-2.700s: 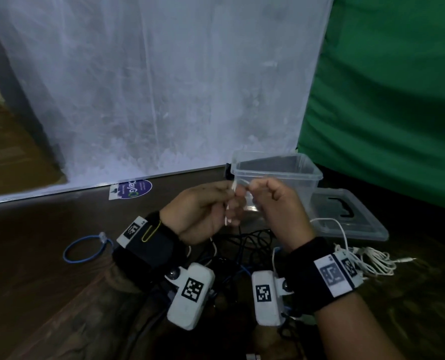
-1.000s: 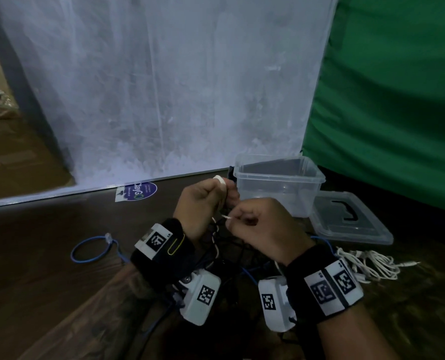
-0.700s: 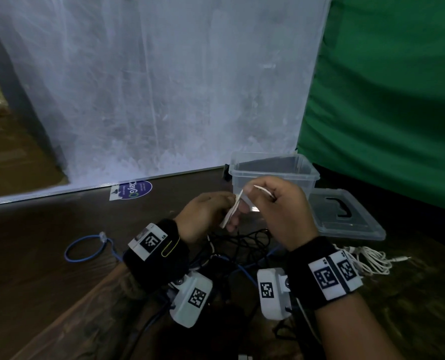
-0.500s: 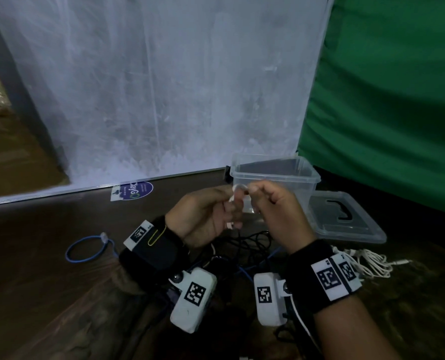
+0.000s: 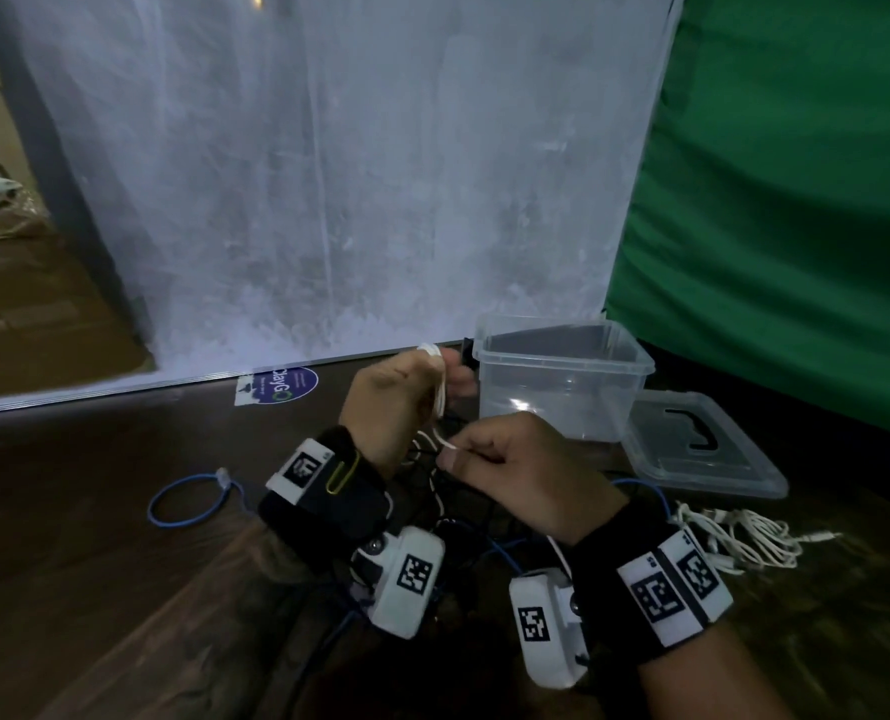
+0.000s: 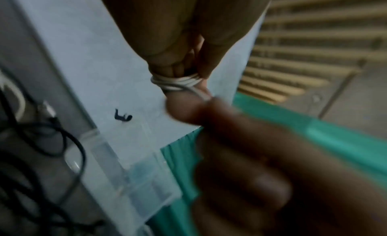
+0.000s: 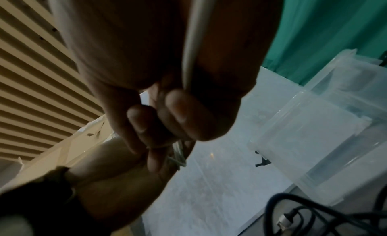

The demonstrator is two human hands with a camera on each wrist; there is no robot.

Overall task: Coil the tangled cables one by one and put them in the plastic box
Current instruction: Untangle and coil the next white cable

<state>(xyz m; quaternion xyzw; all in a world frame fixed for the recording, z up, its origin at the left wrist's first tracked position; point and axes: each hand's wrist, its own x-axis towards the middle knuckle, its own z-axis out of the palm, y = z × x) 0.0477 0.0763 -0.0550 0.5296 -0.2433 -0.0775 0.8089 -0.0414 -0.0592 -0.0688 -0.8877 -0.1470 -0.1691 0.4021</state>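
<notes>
- The white cable (image 5: 439, 392), thin and round, is wound in tight loops around the left hand (image 5: 396, 402) fingers, held up just left of the box (image 5: 562, 379).
- The right hand (image 5: 515, 475) pinches the cable's loose end, below the left hand and in front of the box.
- The box is clear plastic, open; its flat lid (image 5: 702, 449) lies just right of it.
- Black cables (image 6: 52, 140) tangle below the hands; a white bundle (image 5: 744, 537) lies in front of the lid; a blue loop (image 5: 188, 498) lies well left of the box.
- The dark wooden surface (image 5: 69, 537) meets a pale sheet (image 5: 328, 174) behind the box, green cloth (image 5: 796, 200) to its right.
</notes>
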